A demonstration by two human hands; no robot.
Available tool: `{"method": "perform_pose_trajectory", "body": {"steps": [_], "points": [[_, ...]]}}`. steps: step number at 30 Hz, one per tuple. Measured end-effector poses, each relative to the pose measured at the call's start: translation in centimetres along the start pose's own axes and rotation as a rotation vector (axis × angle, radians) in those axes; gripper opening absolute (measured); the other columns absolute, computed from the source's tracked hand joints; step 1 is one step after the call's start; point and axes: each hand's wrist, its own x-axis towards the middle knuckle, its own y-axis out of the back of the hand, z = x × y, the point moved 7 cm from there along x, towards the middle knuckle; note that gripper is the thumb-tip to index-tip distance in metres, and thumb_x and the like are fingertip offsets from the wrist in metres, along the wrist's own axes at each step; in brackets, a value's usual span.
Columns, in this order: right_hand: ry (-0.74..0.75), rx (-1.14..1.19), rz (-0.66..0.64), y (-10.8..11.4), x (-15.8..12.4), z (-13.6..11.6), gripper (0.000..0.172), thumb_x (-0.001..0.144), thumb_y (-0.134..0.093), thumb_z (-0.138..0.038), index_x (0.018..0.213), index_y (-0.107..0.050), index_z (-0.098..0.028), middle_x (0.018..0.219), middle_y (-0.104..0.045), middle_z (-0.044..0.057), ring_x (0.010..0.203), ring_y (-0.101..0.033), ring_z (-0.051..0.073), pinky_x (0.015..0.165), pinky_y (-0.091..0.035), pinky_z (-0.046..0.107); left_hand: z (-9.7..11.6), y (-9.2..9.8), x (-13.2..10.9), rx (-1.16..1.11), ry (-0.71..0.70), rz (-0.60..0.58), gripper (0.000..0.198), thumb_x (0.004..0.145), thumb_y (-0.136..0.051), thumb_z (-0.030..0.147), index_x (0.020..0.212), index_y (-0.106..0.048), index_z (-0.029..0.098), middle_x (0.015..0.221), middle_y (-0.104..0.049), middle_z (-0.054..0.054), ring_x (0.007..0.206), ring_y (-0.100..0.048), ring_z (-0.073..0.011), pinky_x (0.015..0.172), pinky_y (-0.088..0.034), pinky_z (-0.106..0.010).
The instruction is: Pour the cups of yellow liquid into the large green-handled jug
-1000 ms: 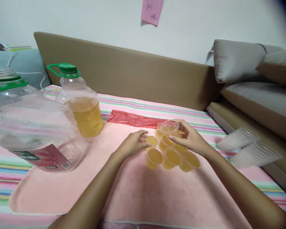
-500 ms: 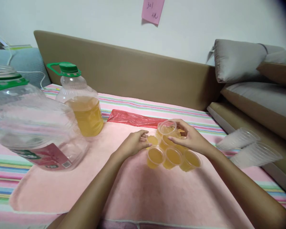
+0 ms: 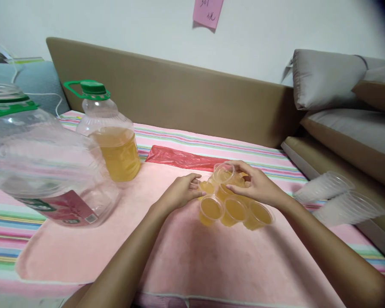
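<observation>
Several clear plastic cups of yellow drink stand packed together on a pink mat [image 3: 93, 256]. A front row shows a left cup [image 3: 211, 209], a middle cup [image 3: 235, 211] and a right cup [image 3: 259, 215]. Behind them a higher-looking cup [image 3: 223, 174] rises at the back of the group. My left hand [image 3: 182, 191] is beside a cup [image 3: 207, 187] at the left side, fingers curved and apart; contact is unclear. My right hand [image 3: 255, 184] reaches around the right and back, thumb and fingers apart beside the higher-looking cup. Its far fingertips are partly hidden.
A large clear jug [image 3: 51, 162] leans in at left. Behind it stands a green-capped jug [image 3: 118, 149] partly filled with yellow drink. A red plastic bag [image 3: 182, 158] lies behind the cups. Nested cups [image 3: 343, 205] lie at right, near stacked cushions [image 3: 353, 128].
The higher-looking cup's rim appears slightly smaller and lower relative to my right hand. Both hands keep nearly the same place around the cups; the whole view shifts slightly.
</observation>
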Motion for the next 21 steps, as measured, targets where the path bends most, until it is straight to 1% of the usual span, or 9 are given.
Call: {"method": "perform_pose_trajectory", "body": {"steps": [4, 7, 10, 15, 21], "points": [[-0.007, -0.016, -0.015, 0.18, 0.04, -0.03, 0.063, 0.091, -0.083, -0.049, 0.148, -0.06, -0.033, 0.143, -0.073, 0.007, 0.129, -0.073, 0.034, 0.107, -0.063, 0.054, -0.12, -0.07, 0.05, -0.006, 0.004, -0.007, 0.048, 0.088, -0.088, 0.02, 0.134, -0.073, 0.017, 0.128, -0.085, -0.012, 0.118, -0.082, -0.0296, 0.1, -0.065, -0.036], [0.003, -0.029, -0.008, 0.42, 0.08, -0.27, 0.063, 0.09, -0.083, -0.047, 0.147, -0.061, -0.032, 0.142, -0.074, 0.008, 0.129, -0.073, 0.035, 0.106, -0.063, 0.054, -0.14, -0.1, 0.04, -0.007, 0.006, -0.011, 0.051, 0.089, -0.088, 0.019, 0.137, -0.072, 0.015, 0.128, -0.085, -0.014, 0.119, -0.082, -0.0297, 0.101, -0.064, -0.036], [0.018, -0.039, -0.012, 0.47, 0.12, -0.48, 0.06, 0.091, -0.082, -0.045, 0.146, -0.061, -0.032, 0.14, -0.075, 0.008, 0.127, -0.074, 0.034, 0.102, -0.064, 0.051, -0.2, -0.09, 0.06, -0.009, 0.005, -0.01, 0.054, 0.09, -0.088, 0.021, 0.14, -0.07, 0.014, 0.13, -0.084, -0.015, 0.121, -0.081, -0.0297, 0.102, -0.064, -0.036], [0.03, -0.056, -0.019, 0.5, 0.21, -0.62, 0.058, 0.091, -0.081, -0.044, 0.144, -0.062, -0.031, 0.136, -0.076, 0.007, 0.122, -0.075, 0.032, 0.095, -0.063, 0.047, -0.52, -0.04, 0.23, 0.002, 0.008, -0.003, 0.057, 0.089, -0.09, 0.022, 0.142, -0.07, 0.014, 0.132, -0.083, -0.016, 0.122, -0.081, -0.0314, 0.104, -0.063, -0.04], [0.012, -0.07, -0.027, 0.65, 0.32, -0.95, 0.057, 0.089, -0.081, -0.045, 0.141, -0.064, -0.029, 0.137, -0.076, 0.009, 0.122, -0.074, 0.032, 0.098, -0.061, 0.048, -0.62, -0.04, 0.26, 0.012, 0.008, -0.005, 0.058, 0.089, -0.09, 0.024, 0.143, -0.07, 0.015, 0.133, -0.083, -0.016, 0.123, -0.08, -0.0319, 0.105, -0.063, -0.04]]}}
